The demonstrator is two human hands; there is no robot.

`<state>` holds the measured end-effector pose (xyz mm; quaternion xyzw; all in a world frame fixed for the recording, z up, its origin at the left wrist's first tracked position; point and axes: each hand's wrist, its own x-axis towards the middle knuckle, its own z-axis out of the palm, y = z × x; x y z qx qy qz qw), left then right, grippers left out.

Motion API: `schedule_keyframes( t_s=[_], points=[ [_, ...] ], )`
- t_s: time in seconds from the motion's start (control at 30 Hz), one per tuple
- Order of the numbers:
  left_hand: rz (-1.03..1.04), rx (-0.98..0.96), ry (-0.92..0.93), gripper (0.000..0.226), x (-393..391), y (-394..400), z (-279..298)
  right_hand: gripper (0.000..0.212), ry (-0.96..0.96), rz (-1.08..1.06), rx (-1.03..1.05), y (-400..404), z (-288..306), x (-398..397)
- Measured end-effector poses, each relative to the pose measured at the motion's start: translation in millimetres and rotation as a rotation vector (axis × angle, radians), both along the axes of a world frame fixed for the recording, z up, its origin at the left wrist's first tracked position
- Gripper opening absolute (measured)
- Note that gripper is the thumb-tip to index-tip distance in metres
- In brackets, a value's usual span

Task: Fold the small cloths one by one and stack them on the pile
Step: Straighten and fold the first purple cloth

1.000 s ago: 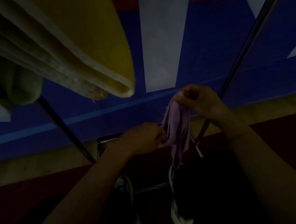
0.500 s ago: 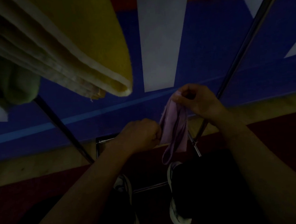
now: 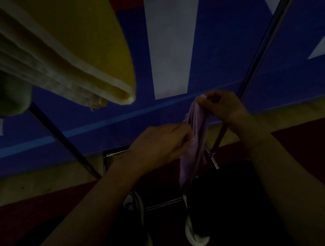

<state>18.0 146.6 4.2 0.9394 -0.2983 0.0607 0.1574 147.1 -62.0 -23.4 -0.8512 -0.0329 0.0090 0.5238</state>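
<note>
— How many cloths are showing, and how many hands?

— One small lilac cloth (image 3: 194, 140) is hanging in the air in the middle of the scene, and two hands are working on it. At the far left a folded pile (image 3: 62, 53) is lying, yellow on top with paler layers showing at its edge; I cannot count those layers surely.

— Which way is the cloth running?

— Its long axis is running near-vertical, the top end up by the right hand (image 3: 223, 105), the loose end drooping down toward the floor and slightly left.

— And the grip?

— The right hand is pinching the top end with curled fingers. The left hand (image 3: 163, 143), lower and to the left, is curling its fingers onto the cloth's middle edge.

— Anything else?

— Two shoes (image 3: 193, 235) are standing on the floor below, and two metal rods (image 3: 267, 40) are slanting across.
</note>
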Motion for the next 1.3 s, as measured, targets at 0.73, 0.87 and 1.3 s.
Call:
schedule_keyframes(
  t_s=[0.73,0.87,1.3],
  points=[
    [0.087,0.075,-0.016,0.027,-7.3,3.6,14.0,0.021,0.033,0.041,-0.148,5.9,5.3,-1.5],
    [0.143,0.140,-0.047,0.029,-9.9,-3.5,18.0,0.032,0.062,0.023,-0.219,8.4,3.7,0.8],
    [0.369,0.141,0.155,0.029,12.7,19.8,-12.0,0.038,-0.030,0.067,-0.173,17.7,8.8,-7.1]
  ],
)
